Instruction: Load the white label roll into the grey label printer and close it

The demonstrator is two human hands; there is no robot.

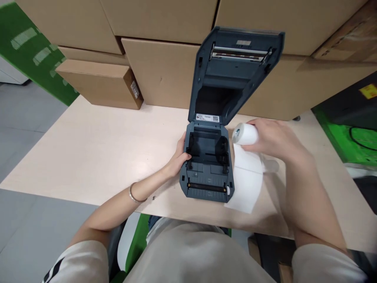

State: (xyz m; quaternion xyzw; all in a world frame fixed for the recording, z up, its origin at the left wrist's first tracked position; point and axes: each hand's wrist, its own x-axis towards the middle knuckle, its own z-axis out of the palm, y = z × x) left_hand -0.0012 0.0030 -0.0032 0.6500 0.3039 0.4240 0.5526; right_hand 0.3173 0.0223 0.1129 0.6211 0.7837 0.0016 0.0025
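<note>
A dark grey label printer (206, 173) stands on the table with its lid (235, 74) raised. Inside, the roll bay shows no roll, and a black roller (206, 187) crosses the near end. My left hand (178, 158) grips the printer's left side, thumb over the rim and fingers hidden behind the wall. Just right of the printer, my right hand (269, 137) is closed around a white label roll (246, 134). A strip of blank labels (247, 177) hangs from the roll and trails toward me over the table. Beside the strip, a small whitish object (270, 166) lies partly hidden, its kind unclear.
Large cardboard boxes (160, 74) form a wall along the table's back edge. A smaller flat carton (100, 83) sits at the back left of the light wooden table (97, 153). Green surfaces and a black cable (361, 141) are beyond the right edge.
</note>
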